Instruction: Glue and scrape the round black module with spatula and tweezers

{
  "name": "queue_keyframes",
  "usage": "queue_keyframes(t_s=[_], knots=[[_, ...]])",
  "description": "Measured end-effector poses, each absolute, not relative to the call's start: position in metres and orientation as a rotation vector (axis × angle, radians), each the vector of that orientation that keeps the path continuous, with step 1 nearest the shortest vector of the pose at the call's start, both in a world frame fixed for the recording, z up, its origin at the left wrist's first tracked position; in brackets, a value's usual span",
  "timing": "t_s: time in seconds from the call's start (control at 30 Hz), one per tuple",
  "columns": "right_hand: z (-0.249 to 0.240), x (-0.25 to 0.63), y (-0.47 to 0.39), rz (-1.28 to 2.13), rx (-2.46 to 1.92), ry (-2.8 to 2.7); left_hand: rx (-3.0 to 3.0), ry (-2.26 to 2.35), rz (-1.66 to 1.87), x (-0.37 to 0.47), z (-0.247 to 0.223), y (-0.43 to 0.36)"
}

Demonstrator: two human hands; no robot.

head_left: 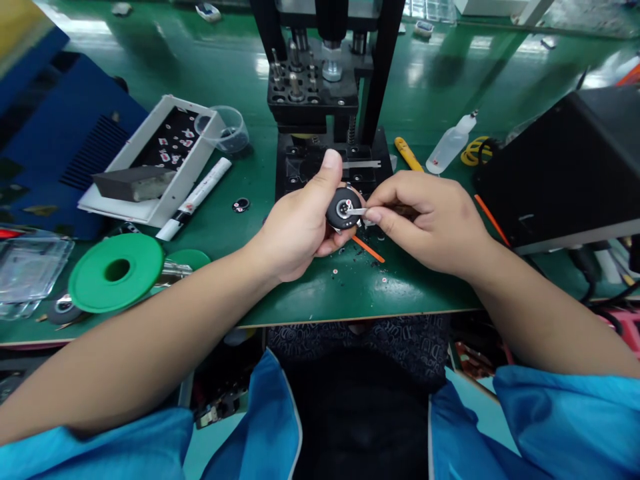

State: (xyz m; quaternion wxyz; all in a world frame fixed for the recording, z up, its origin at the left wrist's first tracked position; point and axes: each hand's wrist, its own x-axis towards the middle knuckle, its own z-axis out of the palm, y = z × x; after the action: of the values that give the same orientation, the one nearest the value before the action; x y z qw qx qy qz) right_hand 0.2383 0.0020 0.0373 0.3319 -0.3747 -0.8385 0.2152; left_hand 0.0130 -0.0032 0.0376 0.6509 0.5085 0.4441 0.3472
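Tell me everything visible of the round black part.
The round black part has a smooth ring, perhaps plastic or rubber, around a paler centre with dark dots and a red-and-white bit. The left hand holds it above the bench, face towards the camera; the slim pale tool in the right hand reaches its centre.

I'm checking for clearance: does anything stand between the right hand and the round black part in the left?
Nothing visible blocks the way. Only the thin pale tool, pinched in the right hand's fingers, spans the small gap to the round black part, which the left hand holds.
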Motion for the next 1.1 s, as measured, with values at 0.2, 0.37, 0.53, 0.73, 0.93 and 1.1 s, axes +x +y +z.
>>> queue_keyframes(t_s=[0.2, 0.37, 0.53, 0.73, 0.93, 1.1], knots=[[0.0374, 0.2356, 0.0004, 0.696, -0.957, -2.108, 1.131, 0.974, 0.772, 0.0154, 0.0364, -0.0057], [0.0365, 0.2342, 0.0002, 0.698, -0.976, -2.084, 1.117, 0.959, 0.777, 0.0169, 0.0358, -0.0069], [0.0366, 0.2349, -0.0011, 0.698, -1.017, -2.053, 1.107, 0.951, 0.789, 0.0151, 0.0379, -0.0059], [0.0349, 0.2372, -0.0001, 0.644, -1.013, -2.081, 1.076, 0.901, 0.790, 0.0128, 0.0340, -0.0016], [0.0346, 0.2370, 0.0004, 0.591, -0.971, -2.123, 1.067, 0.923, 0.800, 0.0125, 0.0323, -0.0005], [0.0331, 0.2376, 0.0012, 0.521, -0.932, -2.155, 1.102, 0.942, 0.785, 0.0115, 0.0337, -0.0016]])
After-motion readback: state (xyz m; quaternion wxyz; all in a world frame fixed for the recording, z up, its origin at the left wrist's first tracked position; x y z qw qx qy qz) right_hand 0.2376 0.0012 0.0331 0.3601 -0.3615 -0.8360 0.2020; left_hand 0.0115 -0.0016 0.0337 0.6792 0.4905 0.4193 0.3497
